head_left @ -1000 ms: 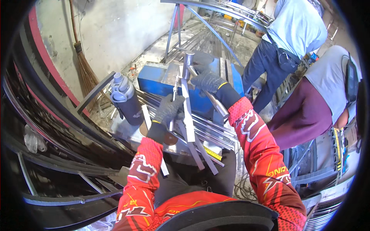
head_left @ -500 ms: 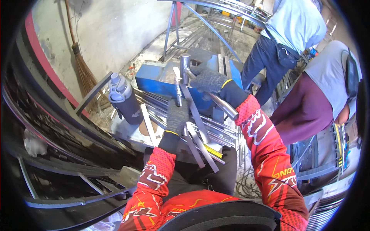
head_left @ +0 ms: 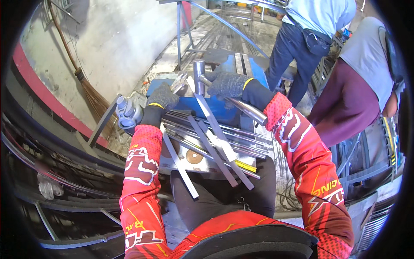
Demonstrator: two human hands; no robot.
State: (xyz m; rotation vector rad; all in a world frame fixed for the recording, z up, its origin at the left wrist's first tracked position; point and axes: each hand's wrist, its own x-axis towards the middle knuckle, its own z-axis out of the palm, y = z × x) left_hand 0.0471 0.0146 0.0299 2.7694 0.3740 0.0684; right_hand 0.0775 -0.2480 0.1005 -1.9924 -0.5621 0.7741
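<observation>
My right hand (head_left: 227, 84), in a grey knit glove, is closed round the handle of a steel hammer (head_left: 199, 77). The hammer head stands over the blue metal block (head_left: 189, 103), beside the end of a flat metal bar (head_left: 210, 113). To the left, my gloved left hand (head_left: 165, 96) is closed on a short silvery metal piece (head_left: 178, 83), whose exact kind I cannot make out. Several more flat strips (head_left: 180, 165) lie loose between my arms, on top of a bundle of shiny metal tubes (head_left: 181, 122). The nearer strip ends reach over my lap.
A lidded drink bottle (head_left: 128, 113) stands by my left forearm. A yellow measuring strip (head_left: 245, 165) and a brown disc (head_left: 194, 156) lie near my lap. A broom (head_left: 88, 86) leans on the wall. Two people (head_left: 304, 47) are bent over at the right.
My left hand has moved left and away from the hammer, carrying the silvery piece toward the block's left end. The right hand still grips the hammer, nearly unmoved. The view has shifted slightly.
</observation>
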